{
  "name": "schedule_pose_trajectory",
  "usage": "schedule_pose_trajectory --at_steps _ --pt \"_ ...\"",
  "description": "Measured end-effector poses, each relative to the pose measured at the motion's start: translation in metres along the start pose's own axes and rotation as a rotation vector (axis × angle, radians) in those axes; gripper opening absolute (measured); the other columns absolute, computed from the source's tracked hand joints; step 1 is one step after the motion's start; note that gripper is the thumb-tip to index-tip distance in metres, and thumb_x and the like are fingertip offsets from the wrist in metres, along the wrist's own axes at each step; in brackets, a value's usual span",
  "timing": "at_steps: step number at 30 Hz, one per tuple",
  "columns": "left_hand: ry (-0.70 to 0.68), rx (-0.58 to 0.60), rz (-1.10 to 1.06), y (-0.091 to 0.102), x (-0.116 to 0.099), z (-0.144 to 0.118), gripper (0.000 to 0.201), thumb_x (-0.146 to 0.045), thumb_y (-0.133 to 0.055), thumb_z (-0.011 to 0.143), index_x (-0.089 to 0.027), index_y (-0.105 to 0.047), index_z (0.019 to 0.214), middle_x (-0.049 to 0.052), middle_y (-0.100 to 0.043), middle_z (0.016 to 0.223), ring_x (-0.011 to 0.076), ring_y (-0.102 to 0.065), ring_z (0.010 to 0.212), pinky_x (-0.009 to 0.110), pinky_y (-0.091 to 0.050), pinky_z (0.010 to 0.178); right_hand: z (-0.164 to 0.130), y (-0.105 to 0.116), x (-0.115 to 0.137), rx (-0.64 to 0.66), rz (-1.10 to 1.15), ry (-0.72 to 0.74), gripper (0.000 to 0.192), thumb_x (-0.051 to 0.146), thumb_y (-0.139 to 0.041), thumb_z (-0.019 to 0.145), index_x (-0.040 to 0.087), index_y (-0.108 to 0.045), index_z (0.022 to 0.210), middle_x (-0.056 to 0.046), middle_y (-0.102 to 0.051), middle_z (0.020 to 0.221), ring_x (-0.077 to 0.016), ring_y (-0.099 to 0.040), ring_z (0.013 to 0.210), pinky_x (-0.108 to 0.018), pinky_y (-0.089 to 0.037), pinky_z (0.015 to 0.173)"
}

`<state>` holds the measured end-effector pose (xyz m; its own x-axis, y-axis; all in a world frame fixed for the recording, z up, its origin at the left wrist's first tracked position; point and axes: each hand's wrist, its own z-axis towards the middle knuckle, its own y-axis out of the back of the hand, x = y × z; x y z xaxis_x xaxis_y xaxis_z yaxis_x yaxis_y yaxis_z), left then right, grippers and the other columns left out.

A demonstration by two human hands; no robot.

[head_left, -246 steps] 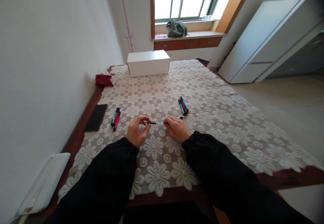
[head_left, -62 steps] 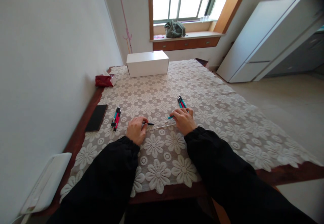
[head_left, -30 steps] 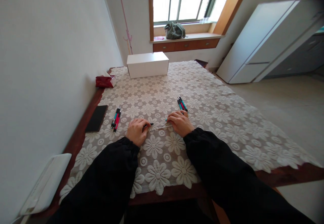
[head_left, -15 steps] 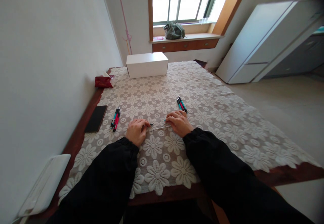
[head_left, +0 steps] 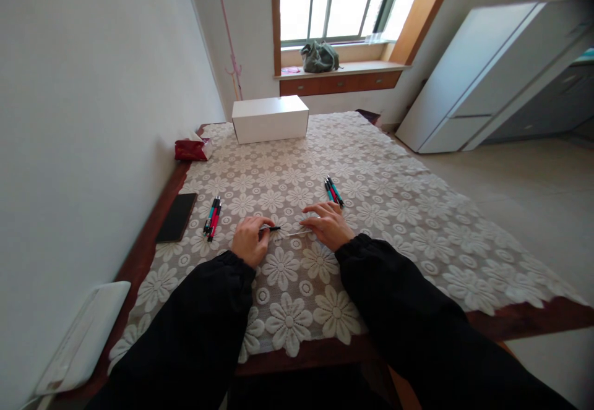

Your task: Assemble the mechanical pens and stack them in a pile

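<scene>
**Head view: two hands at a small pen part on the lace-covered table**

The head camera looks down on a table (head_left: 510,320) under a flowered lace cloth (head_left: 394,212). Both hands rest on the cloth near the table's near edge, black sleeves behind them. The left hand (head_left: 248,243) is curled, its fingertips pinched on a short black pen piece (head_left: 273,229) that points toward the right hand. The right hand (head_left: 327,224) lies flatter, fingers bent down over the cloth; a thin pale refill (head_left: 294,233) lies on the cloth between the two hands, its right end at that hand's fingertips. Whether the right hand actually grips it cannot be told.

Just beyond the right hand lies a small bundle of pens (head_left: 333,190). A second bundle (head_left: 212,215) lies toward the left edge, beside a dark flat phone (head_left: 176,216). A red packet (head_left: 190,149) and a white box (head_left: 270,118) sit at the far left corner.
</scene>
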<state>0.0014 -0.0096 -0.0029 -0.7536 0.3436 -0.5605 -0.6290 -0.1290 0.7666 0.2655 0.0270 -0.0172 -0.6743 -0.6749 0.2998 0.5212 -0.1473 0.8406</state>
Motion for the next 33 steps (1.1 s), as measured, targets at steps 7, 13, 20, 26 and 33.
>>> schedule_pose_trajectory --at_steps 7,13,20,26,33 --pt "0.009 0.001 -0.016 0.0011 -0.0025 0.0008 0.016 -0.011 -0.06 0.086 -0.023 -0.068 0.091 0.004 -0.073 0.101 0.0257 -0.064 0.103 0.041 -0.049 0.095 0.0021 0.0 0.0007 -0.028 -0.008 -0.008 0.014 0.021 -0.069 0.095 0.033 -0.078 0.095 0.0 -0.069 0.122 -0.0219 -0.057 0.114 -0.043 -0.029 0.106" --pt "0.015 0.001 -0.025 -0.0005 0.0 0.0011 0.016 -0.012 -0.06 0.087 -0.024 -0.069 0.091 0.004 -0.073 0.101 0.0252 -0.064 0.104 0.042 -0.049 0.096 0.0031 -0.0013 -0.0011 0.031 0.004 -0.029 0.012 0.024 -0.068 0.096 0.03 -0.076 0.09 0.001 -0.073 0.107 -0.0195 -0.06 0.102 -0.04 -0.029 0.102" --pt "-0.023 -0.02 -0.054 -0.0022 0.004 0.0006 0.015 -0.011 -0.06 0.087 -0.024 -0.069 0.09 0.003 -0.072 0.1 0.0251 -0.064 0.103 0.041 -0.048 0.094 0.0044 0.0 0.0016 0.054 -0.016 -0.046 0.011 0.018 -0.067 0.094 0.025 -0.072 0.087 0.0 -0.072 0.102 -0.02 -0.06 0.1 -0.04 -0.029 0.101" --pt "-0.027 -0.025 -0.048 -0.0016 0.0014 0.0008 0.015 -0.012 -0.06 0.087 -0.024 -0.068 0.09 0.003 -0.072 0.1 0.0247 -0.064 0.103 0.04 -0.049 0.094 0.0037 -0.003 -0.0005 0.005 0.008 -0.084 0.012 0.017 -0.064 0.095 0.024 -0.069 0.087 -0.001 -0.072 0.102 -0.0202 -0.061 0.1 -0.039 -0.031 0.101" --pt "-0.051 -0.04 -0.057 -0.0013 0.0007 0.0006 0.014 -0.011 -0.062 0.088 -0.023 -0.069 0.089 0.003 -0.072 0.098 0.0244 -0.064 0.099 0.04 -0.049 0.091 0.0047 0.0 0.0034 -0.103 0.08 -0.092 0.011 0.017 -0.059 0.098 0.022 -0.065 0.09 -0.002 -0.072 0.101 -0.0203 -0.062 0.098 -0.038 -0.036 0.097"
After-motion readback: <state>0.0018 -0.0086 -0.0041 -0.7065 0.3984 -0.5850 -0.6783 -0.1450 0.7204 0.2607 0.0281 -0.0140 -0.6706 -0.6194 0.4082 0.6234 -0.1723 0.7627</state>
